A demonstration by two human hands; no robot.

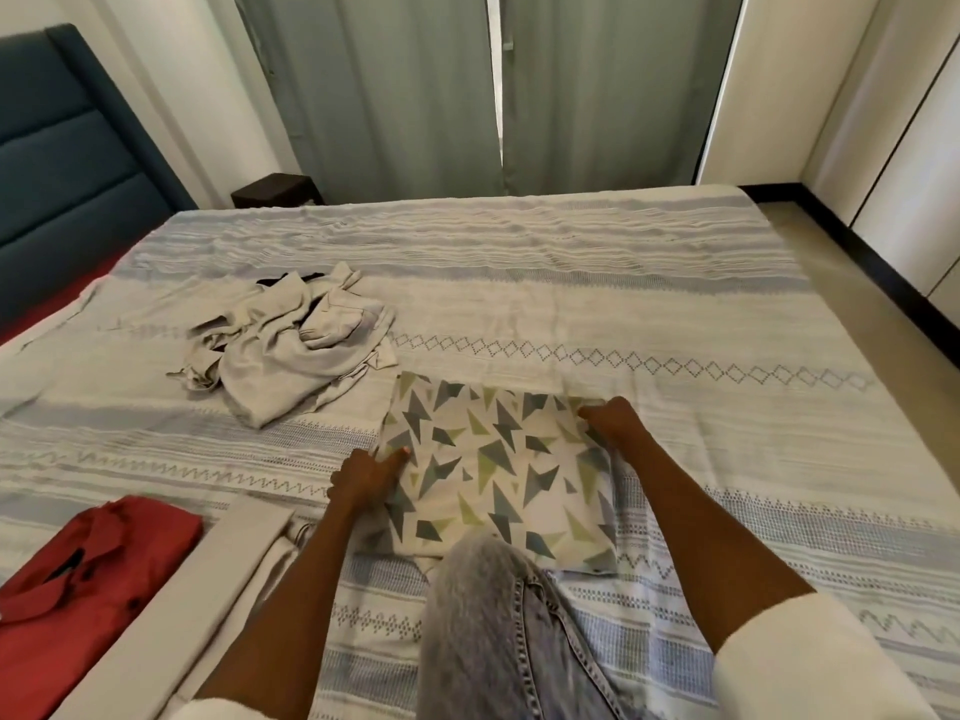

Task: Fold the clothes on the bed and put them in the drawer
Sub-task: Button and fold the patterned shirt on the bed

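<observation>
A folded white cloth with green and grey triangles point(493, 470) lies flat on the bed point(623, 304) right in front of me. My left hand point(366, 478) holds its left edge, thumb on top and fingers curled at the side. My right hand point(613, 418) pinches its far right corner. A crumpled beige garment point(291, 345) sits in a heap to the far left of the cloth. A folded red shirt point(78, 579) lies at the near left.
My knee in light jeans point(498, 626) rests on the bed just below the cloth. A white folded piece point(208, 589) lies beside the red shirt. A blue headboard point(62, 148) stands at the left, curtains point(441, 85) behind the bed, wardrobe doors point(909, 122) at the right.
</observation>
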